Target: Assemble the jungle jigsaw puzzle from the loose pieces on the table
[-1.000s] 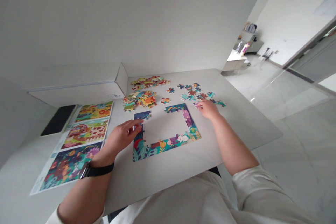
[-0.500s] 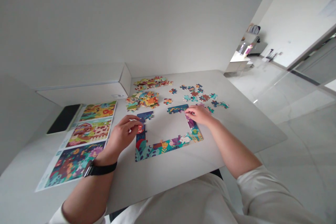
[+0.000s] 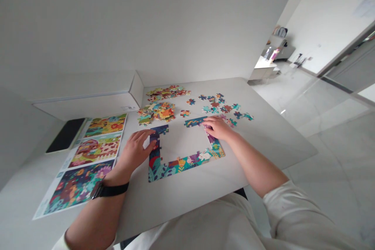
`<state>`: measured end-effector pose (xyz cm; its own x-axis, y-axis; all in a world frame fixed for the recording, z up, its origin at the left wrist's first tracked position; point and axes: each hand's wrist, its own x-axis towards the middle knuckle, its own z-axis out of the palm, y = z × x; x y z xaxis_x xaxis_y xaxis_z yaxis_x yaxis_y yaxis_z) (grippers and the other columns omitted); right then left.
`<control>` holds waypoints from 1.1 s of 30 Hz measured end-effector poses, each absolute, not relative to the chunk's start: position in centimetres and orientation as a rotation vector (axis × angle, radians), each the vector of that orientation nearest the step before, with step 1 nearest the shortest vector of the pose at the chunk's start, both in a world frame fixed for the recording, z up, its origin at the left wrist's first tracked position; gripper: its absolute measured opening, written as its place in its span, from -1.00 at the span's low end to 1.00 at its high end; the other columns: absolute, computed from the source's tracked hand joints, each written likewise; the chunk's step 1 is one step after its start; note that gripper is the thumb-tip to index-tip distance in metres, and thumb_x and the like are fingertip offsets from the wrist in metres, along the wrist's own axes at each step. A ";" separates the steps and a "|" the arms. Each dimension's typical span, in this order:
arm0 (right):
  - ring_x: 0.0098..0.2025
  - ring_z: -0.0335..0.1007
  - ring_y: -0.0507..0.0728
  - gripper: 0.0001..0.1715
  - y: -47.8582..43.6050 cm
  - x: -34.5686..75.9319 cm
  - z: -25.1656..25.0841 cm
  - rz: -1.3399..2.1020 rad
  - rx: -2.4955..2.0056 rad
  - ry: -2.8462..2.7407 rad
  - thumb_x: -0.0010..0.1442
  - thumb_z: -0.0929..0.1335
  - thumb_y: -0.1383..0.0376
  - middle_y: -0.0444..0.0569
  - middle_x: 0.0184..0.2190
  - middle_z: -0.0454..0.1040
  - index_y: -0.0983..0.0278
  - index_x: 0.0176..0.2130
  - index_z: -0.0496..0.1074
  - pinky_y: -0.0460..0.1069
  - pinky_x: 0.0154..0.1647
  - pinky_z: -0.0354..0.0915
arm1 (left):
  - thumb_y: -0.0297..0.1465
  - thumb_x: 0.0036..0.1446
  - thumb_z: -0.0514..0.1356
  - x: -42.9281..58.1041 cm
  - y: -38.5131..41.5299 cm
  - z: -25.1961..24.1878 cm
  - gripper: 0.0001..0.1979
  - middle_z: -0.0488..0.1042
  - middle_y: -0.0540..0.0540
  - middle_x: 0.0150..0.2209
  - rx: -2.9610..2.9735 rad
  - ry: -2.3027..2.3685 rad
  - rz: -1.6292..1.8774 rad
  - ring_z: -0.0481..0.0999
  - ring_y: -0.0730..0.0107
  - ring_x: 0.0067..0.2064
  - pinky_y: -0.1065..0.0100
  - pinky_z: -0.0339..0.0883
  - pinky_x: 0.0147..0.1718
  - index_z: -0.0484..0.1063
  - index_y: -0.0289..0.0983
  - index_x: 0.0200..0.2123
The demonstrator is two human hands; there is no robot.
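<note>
A half-built jigsaw frame (image 3: 181,162) lies on the white table (image 3: 190,187), its left, bottom and right sides joined. My left hand (image 3: 136,148), with a black watch on the wrist, rests fingers spread on the frame's upper left corner. My right hand (image 3: 215,127) presses with closed fingers on the frame's upper right corner, over a small pinkish piece that is mostly hidden. Loose blue and teal pieces (image 3: 222,107) lie just beyond my right hand.
Two heaps of colourful pieces (image 3: 156,111) sit at the back of the table. A picture sheet with three scenes (image 3: 88,160) lies at the left, beside a black phone (image 3: 66,134) and a white box (image 3: 88,99). The table's edge drops to a glossy floor at the right.
My right hand came back from the loose pieces to the frame's upper right corner. My left hand stayed at the upper left corner, its fingers shifting a little.
</note>
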<state>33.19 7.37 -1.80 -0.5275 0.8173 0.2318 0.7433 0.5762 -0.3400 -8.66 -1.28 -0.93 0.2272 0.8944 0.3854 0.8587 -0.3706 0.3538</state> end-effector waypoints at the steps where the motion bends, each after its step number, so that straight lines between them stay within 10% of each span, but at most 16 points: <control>1: 0.31 0.49 0.28 -0.62 7.3 33.1 -1.8 0.285 -1.264 -2.444 0.36 0.49 0.33 0.05 0.25 0.62 0.10 0.14 0.68 0.27 0.44 0.30 | -0.14 0.40 0.17 -8.7 -1.2 -1.1 -0.58 0.64 -0.26 0.15 2.404 1.729 0.821 0.55 -0.08 0.24 -0.06 0.39 0.31 0.58 -0.20 0.17; 13: 0.09 0.61 0.19 -0.70 7.0 33.1 -0.3 0.446 -1.193 -2.267 0.42 0.43 0.38 -0.01 -0.01 0.72 0.09 0.02 0.73 0.11 0.26 0.41 | -0.20 0.44 0.08 -7.5 -2.6 1.1 -0.60 0.66 -0.18 -0.01 2.239 1.608 0.879 0.63 0.31 -0.19 0.37 0.51 -0.23 0.68 -0.21 0.00; 33: -0.24 0.58 0.09 -0.82 7.1 33.6 -0.4 0.532 -1.049 -2.267 0.42 0.44 0.33 -0.06 -0.22 0.70 0.16 -0.17 0.71 -0.03 -0.15 0.38 | -0.14 0.38 0.18 -3.2 -0.9 4.5 -0.61 0.66 -0.06 -0.23 2.046 1.687 1.017 0.43 0.48 -0.48 0.44 0.35 -0.44 0.65 -0.23 0.06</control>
<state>33.63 7.06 -0.37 -0.5232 0.7834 0.3356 0.5525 0.6116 -0.5663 -3.20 -0.86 4.53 0.0594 0.9427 0.3282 0.7304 -0.2651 0.6295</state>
